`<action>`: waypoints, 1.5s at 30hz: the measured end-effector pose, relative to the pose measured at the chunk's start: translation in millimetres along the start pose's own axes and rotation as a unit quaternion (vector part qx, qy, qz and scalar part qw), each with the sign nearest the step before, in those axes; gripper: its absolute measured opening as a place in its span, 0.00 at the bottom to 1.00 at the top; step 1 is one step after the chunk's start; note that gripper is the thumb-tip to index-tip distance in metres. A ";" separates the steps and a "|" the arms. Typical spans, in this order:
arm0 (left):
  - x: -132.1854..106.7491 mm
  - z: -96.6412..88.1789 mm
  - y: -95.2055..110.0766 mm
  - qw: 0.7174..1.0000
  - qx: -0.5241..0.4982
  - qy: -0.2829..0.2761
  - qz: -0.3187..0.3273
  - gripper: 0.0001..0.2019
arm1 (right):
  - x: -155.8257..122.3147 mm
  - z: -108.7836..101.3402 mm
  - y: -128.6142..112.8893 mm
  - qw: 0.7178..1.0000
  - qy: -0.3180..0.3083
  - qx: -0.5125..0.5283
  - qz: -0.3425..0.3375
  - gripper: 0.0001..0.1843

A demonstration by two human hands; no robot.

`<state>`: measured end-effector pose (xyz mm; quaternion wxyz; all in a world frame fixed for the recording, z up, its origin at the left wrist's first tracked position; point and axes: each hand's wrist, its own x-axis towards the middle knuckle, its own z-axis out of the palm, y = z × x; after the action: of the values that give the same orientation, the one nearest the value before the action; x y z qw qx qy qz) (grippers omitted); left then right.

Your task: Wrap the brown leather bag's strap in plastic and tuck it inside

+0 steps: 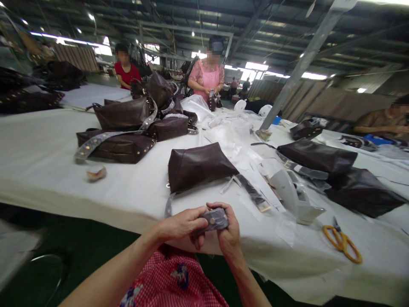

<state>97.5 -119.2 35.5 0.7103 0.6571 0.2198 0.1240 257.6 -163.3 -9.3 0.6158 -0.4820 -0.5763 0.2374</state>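
Observation:
Between my two hands is a bag strap [213, 220], wrapped in clear plastic, with a round metal stud on it. My left hand [182, 224] grips one side of it, thumb on top. My right hand [230, 232] is closed around its right end. More wrapped strap shows behind my left wrist, running toward a dark brown leather bag [201, 166] that lies on its side just beyond my hands. Right of that bag lies a plastic-wrapped strap piece with a buckle [254, 194].
The white-covered table [128, 187] holds a pile of brown bags [118, 145] at left and more bags [319, 157] at right. A tape dispenser [297, 198], yellow-handled scissors [341, 243], plastic scraps [230, 128] and a brown scrap [96, 174] lie about. A slanted metal post [297, 68] rises beyond; co-workers stand around.

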 end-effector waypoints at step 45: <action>17.4 -24.4 17.7 0.944 0.302 0.111 0.073 0.13 | 55.1 -79.2 8.9 0.922 -0.247 -0.257 -0.153 0.32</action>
<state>103.1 -87.7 49.4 0.4383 0.8372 0.2760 0.1756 346.6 -138.2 19.7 0.3373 -0.4556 -0.8182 0.0956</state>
